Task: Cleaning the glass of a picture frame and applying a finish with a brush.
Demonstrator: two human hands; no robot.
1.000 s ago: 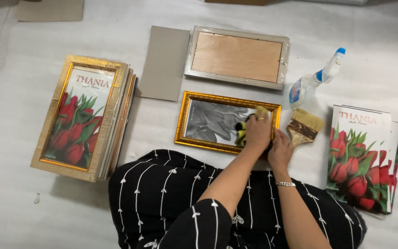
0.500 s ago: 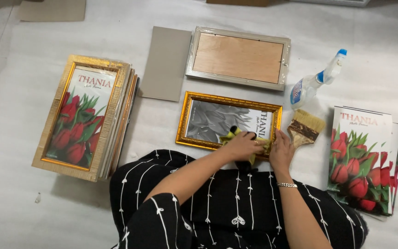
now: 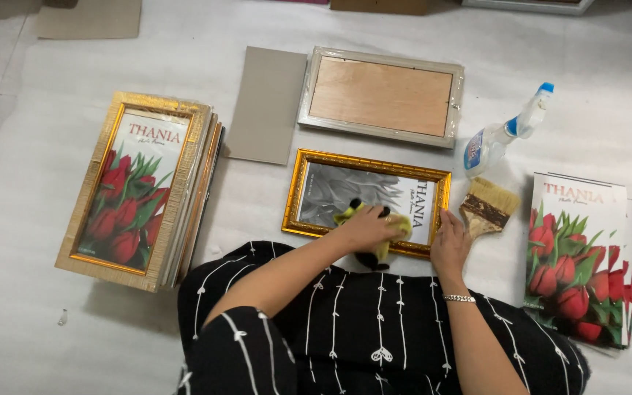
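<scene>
— On the far left, what lies on the white floor covering (image 3: pixel 23 219)?

— A stack of gold-framed tulip pictures (image 3: pixel 137 186), long axis running away from the person, well apart from both hands. Next to the right lies a grey backing board (image 3: pixel 266 104), then a frame turned face down (image 3: pixel 382 95) showing its wooden back.

— And the thing being worked on?

— The gold frame (image 3: pixel 367 162) lies just in front of the person's lap, long axis across the body, left to right. The left hand (image 3: pixel 367 228) presses flat on its glass near the lower right part, fingers closed over a yellow-and-black cloth (image 3: pixel 383 252). The right hand (image 3: pixel 449 245) rests at the frame's lower right corner, fingers loosely spread, steadying it and gripping nothing.

— Which hand is nearer the uncleaned glass?

— The left; the glass stretches away to its left, unobstructed.

— Room to the right?

— Tighter. A paintbrush (image 3: pixel 486 206) lies just beside the right hand, a spray bottle (image 3: pixel 502 132) beyond it, and a pile of tulip prints (image 3: pixel 579 263) farther right.
</scene>
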